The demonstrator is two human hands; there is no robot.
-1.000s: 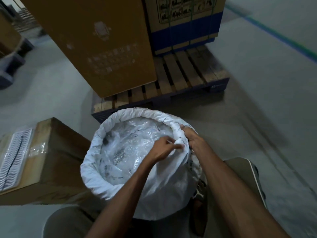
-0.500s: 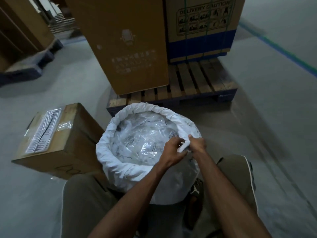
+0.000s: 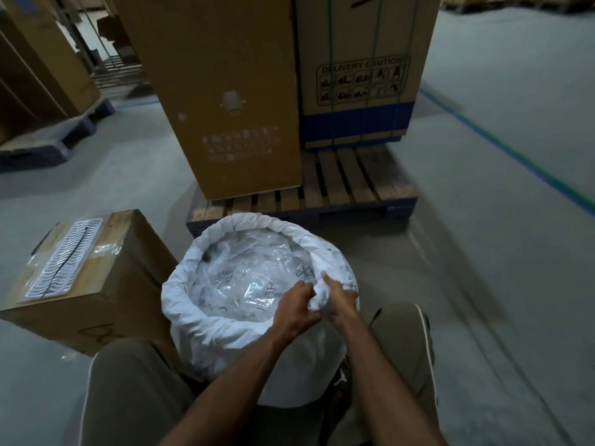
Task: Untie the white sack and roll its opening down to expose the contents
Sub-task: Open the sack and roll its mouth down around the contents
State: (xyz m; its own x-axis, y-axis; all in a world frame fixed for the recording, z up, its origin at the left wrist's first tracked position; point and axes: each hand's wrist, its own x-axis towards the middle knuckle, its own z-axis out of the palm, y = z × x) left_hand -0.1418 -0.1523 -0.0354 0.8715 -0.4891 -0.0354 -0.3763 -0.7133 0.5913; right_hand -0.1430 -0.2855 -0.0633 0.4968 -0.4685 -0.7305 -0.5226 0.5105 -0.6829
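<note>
Tall cardboard box [image 3: 222, 91] and a strapped box [image 3: 363, 69] with a blue band stand on a wooden pallet [image 3: 347, 185] straight ahead, and a smaller taped carton [image 3: 96, 278] sits on the floor at left, just beside the white sack [image 3: 225, 323]. Sack stands upright on the floor between the person's knees, in front of the pallet, mouth open, rim rolled into a thick cuff around clear plastic packets [image 3: 248, 278]. Left hand [image 3: 297, 305] and right hand [image 3: 343, 299] are close together at the near-right rim, fingers curled and pinching a bunched bit of the cuff between them.
</note>
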